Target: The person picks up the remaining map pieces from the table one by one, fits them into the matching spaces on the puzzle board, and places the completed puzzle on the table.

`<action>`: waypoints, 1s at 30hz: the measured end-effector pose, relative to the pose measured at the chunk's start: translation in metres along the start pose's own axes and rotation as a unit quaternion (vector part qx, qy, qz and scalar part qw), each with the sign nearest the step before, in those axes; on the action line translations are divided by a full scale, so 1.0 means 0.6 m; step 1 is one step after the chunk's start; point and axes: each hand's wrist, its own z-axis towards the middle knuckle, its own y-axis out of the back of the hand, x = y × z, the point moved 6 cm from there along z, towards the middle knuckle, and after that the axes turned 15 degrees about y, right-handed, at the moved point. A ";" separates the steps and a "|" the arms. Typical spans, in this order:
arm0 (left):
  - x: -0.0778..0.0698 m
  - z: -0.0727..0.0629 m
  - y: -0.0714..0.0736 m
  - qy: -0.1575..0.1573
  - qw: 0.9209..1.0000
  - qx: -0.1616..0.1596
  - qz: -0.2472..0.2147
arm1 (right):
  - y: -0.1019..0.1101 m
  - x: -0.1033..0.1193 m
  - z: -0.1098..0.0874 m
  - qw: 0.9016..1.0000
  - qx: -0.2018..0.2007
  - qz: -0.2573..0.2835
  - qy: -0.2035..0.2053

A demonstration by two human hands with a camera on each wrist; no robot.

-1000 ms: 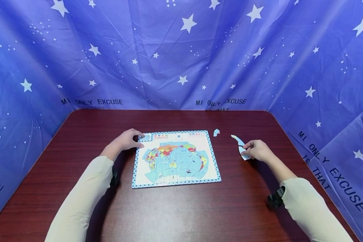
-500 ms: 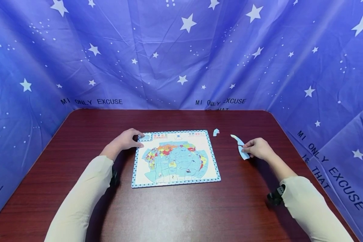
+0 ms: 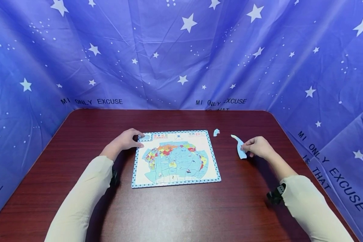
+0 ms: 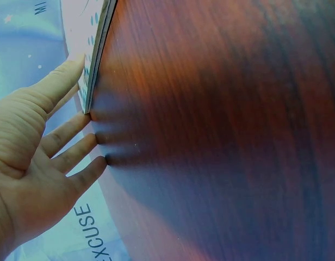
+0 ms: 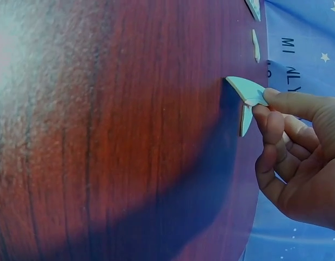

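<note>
My left hand (image 3: 127,139) rests at the far left corner of a flat world-map jigsaw puzzle (image 3: 178,158), its fingers loosely spread. The left wrist view shows the thumb against the board's dotted border (image 4: 91,70), the other fingertips just past the corner. To the right of the board, my right hand (image 3: 258,148) pinches a light blue puzzle piece (image 5: 244,89) between thumb and fingers, close over the table. A second, slender puzzle piece (image 3: 235,137) adjoins it at the far end. Part of the held piece is hidden by the fingertips.
A small puzzle piece (image 3: 216,132) lies just right of the board's far right corner. The dark red wooden table (image 3: 175,211) ends at a blue star-printed curtain (image 3: 157,77) on the far side and at both sides.
My right hand has shifted slightly away from me, and the puzzle piece in it has swung left, closing the gap to the slender piece. The left hand and the board have stayed put.
</note>
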 end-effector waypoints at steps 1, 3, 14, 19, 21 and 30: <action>0.000 0.000 0.000 0.000 1.000 0.000 0.000 | 0.000 0.001 0.001 1.000 0.000 0.004 0.001; 0.000 0.000 0.000 0.000 1.000 0.000 -0.001 | 0.000 0.004 0.002 1.000 -0.002 0.012 0.002; 0.002 0.002 -0.002 -0.002 1.000 0.001 -0.002 | -0.008 0.030 0.014 0.999 -0.008 0.042 0.028; 0.002 0.002 -0.002 0.000 1.000 0.000 -0.004 | -0.015 0.040 0.023 0.998 -0.013 0.052 0.036; 0.002 0.002 -0.001 -0.001 1.000 0.000 -0.004 | -0.018 0.045 0.026 0.998 -0.016 0.057 0.037; 0.000 0.001 0.000 -0.003 1.000 -0.001 -0.003 | -0.031 0.065 0.040 0.996 -0.016 0.079 0.043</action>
